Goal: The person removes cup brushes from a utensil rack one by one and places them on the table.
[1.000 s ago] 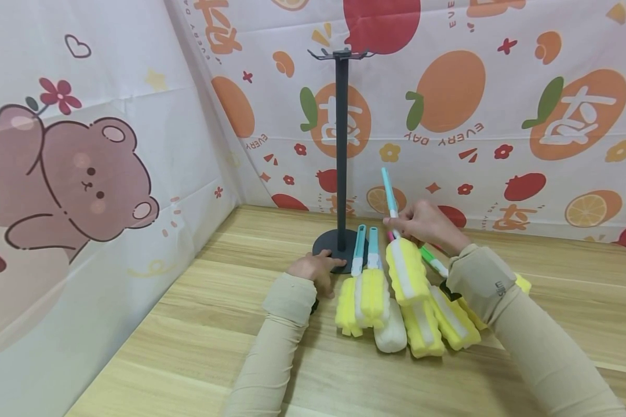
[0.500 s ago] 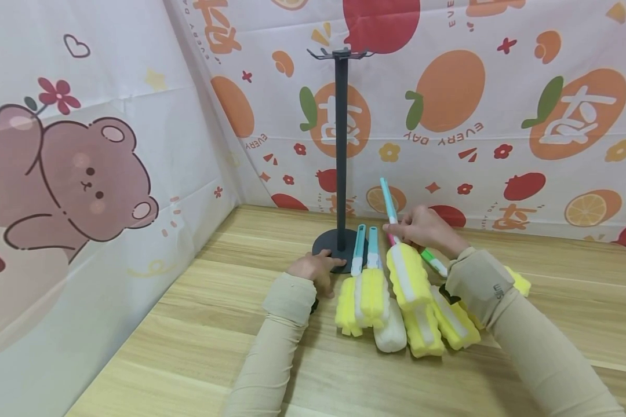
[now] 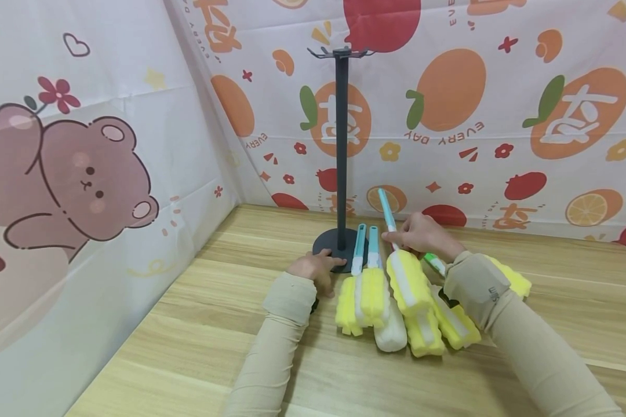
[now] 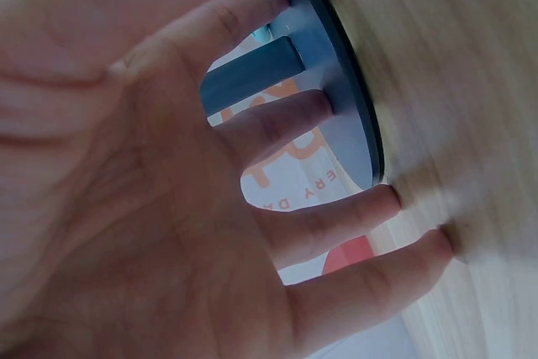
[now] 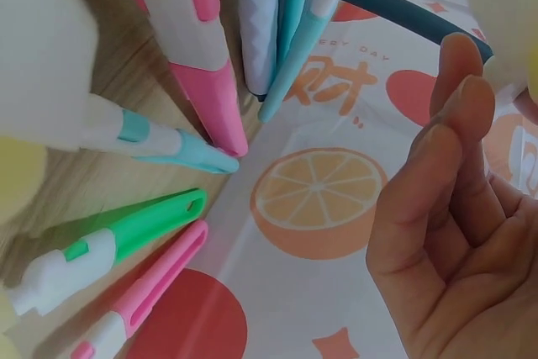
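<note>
My left hand (image 3: 313, 270) rests on the round black base (image 3: 324, 240) of an upright stand (image 3: 341, 145). Its fingers are spread in the left wrist view, some tips on the base (image 4: 357, 136) and some on the wooden tabletop. My right hand (image 3: 425, 236) pinches a sponge bottle brush (image 3: 407, 282) near the bottom of its turquoise handle. This brush tilts, handle up and yellow-and-white head down, overlapping other brushes. Only a blurred part of the held brush (image 5: 504, 6) shows beside the fingertips in the right wrist view.
Two turquoise-handled brushes (image 3: 374, 243) lie against the base. More sponge brushes, including a white one (image 3: 391, 333) and yellow ones (image 3: 422, 333), lie heaped to the right, one with a green handle (image 5: 155, 220). Hooks (image 3: 341, 53) top the stand. Printed cloth hangs behind.
My right hand has come slightly down with the held brush, whose handle end is lower and whose head has sunk toward the heap. My left hand has stayed on the base.
</note>
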A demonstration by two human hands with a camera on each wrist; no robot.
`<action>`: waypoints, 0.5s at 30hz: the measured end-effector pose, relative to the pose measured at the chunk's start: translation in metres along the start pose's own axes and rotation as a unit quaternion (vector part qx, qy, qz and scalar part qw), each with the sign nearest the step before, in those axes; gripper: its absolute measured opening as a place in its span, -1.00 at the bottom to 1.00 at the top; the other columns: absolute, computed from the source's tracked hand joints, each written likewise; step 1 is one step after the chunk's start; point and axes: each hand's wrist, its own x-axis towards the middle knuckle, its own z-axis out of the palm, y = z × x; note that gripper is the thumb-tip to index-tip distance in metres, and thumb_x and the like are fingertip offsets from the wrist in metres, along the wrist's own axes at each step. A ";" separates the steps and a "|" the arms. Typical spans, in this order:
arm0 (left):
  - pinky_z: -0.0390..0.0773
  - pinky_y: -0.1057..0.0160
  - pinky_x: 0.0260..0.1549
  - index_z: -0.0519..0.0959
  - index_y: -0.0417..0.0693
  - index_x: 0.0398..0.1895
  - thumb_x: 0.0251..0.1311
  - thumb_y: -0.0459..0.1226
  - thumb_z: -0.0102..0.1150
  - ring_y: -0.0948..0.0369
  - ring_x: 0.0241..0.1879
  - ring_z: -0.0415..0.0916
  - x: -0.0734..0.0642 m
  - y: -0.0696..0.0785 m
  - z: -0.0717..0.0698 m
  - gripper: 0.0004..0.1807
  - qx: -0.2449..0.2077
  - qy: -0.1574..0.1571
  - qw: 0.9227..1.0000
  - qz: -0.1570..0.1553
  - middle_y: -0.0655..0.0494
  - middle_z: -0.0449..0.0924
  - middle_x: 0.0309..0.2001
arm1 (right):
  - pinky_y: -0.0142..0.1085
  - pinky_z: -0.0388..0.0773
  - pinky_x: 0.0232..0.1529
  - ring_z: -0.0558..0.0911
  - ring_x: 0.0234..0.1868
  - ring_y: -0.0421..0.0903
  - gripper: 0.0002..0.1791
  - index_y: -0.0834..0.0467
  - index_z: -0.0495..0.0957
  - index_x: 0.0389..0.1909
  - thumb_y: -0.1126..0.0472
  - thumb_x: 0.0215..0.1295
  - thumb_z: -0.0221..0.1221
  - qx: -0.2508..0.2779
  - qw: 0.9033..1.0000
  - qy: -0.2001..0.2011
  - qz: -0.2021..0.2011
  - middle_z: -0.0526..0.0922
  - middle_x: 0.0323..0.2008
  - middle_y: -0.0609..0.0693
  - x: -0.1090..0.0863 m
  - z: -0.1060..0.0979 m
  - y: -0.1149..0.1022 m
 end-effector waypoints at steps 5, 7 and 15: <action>0.44 -0.15 0.16 0.28 0.40 0.55 0.13 -0.21 0.51 -0.19 0.52 -0.02 0.000 0.000 0.001 -0.08 -0.003 0.001 1.000 -0.001 0.07 -0.03 0.61 | -0.34 0.54 -0.54 0.47 -0.69 -0.14 -0.47 0.18 0.50 -0.72 -0.03 0.40 0.26 -0.002 1.000 0.002 -0.003 0.41 -0.74 -0.04 0.001 0.003 0.000; 0.45 -0.15 0.15 0.29 0.41 0.54 0.13 -0.20 0.51 -0.19 0.51 0.00 0.000 0.000 0.001 -0.08 -0.002 0.001 1.000 0.000 0.07 -0.02 0.61 | -0.33 0.55 -0.54 0.46 -0.70 -0.14 -0.46 0.18 0.50 -0.73 -0.03 0.40 0.26 -0.004 1.000 0.002 -0.003 0.41 -0.75 -0.04 0.001 0.004 0.001; 0.44 -0.19 0.15 0.29 0.41 0.54 0.15 -0.21 0.51 -0.19 0.51 0.01 -0.001 0.000 0.000 -0.10 -0.009 -0.002 1.000 -0.003 0.06 -0.02 0.61 | -0.30 0.59 -0.52 0.46 -0.71 -0.16 -0.47 0.17 0.47 -0.72 -0.05 0.39 0.26 -0.014 1.000 -0.008 0.000 0.39 -0.74 -0.06 0.002 0.009 0.005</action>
